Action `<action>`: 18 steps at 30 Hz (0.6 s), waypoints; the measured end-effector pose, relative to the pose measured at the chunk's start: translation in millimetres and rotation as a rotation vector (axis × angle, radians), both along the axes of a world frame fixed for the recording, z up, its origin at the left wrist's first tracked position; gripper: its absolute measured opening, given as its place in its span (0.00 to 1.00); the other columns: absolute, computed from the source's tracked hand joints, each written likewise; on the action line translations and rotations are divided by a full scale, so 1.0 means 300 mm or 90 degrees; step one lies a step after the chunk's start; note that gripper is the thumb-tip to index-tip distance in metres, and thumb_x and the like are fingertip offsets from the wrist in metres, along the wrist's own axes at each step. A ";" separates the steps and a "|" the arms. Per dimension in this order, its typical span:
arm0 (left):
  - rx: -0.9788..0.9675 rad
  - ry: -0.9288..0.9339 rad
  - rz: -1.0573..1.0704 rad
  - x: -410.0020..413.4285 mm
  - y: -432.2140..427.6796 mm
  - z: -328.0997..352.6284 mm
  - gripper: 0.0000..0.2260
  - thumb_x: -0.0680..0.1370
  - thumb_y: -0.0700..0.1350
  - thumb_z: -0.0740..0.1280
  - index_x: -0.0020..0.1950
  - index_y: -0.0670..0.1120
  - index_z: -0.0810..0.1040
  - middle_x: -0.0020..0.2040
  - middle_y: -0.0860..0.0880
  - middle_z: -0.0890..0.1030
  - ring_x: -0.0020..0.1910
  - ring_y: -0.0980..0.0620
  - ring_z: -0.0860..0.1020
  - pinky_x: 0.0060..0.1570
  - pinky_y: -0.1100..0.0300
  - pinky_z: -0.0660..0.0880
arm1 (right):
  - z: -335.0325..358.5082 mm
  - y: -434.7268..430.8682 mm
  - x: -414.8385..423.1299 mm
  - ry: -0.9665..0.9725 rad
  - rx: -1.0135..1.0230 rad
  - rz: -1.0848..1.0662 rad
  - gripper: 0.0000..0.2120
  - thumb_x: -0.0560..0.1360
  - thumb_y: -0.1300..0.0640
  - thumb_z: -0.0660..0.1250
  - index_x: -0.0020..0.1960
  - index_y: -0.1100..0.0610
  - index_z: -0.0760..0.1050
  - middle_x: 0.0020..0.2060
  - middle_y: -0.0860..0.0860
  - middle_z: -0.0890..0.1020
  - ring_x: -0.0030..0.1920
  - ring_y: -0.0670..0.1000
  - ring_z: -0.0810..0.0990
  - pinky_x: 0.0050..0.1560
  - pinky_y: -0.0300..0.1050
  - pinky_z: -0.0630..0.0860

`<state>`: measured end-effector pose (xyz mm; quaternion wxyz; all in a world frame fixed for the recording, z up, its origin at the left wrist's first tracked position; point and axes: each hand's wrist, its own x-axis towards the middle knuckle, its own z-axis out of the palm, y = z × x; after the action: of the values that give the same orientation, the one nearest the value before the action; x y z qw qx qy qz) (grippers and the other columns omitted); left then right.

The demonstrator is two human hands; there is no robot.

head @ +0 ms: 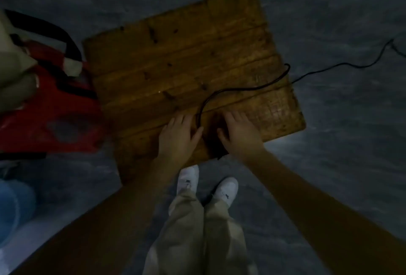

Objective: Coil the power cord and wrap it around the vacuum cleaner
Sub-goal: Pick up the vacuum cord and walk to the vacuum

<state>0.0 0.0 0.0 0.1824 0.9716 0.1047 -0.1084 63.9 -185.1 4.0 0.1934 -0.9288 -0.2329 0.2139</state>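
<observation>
A thin black power cord [241,89] curves across the small wooden table [175,55], drops off its right edge and trails away over the grey floor to the upper right. Its near end runs down between my two hands. My left hand [179,137] lies flat on the table with fingers spread, its thumb touching the cord. My right hand [238,135] rests open just right of the cord, holding nothing. The red vacuum cleaner [52,118] with a black handle stands at the table's left side.
A pale cloth-like bag [15,63] sits on the vacuum at the far left. A blue object [13,206] is at the lower left. My white shoes [207,184] stand at the table's near edge. Grey floor surrounds everything.
</observation>
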 end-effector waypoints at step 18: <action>-0.237 -0.014 0.062 0.109 0.080 0.112 0.09 0.79 0.42 0.68 0.59 0.47 0.82 0.51 0.52 0.84 0.49 0.57 0.81 0.48 0.60 0.79 | 0.033 0.043 0.159 -0.093 0.002 -0.059 0.21 0.78 0.52 0.64 0.70 0.55 0.71 0.62 0.54 0.76 0.60 0.56 0.73 0.56 0.53 0.75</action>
<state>32.6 24.0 33.7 0.3651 0.9160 0.1278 -0.1061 111.5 -172.2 13.8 0.1869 -0.9514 -0.2034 0.1364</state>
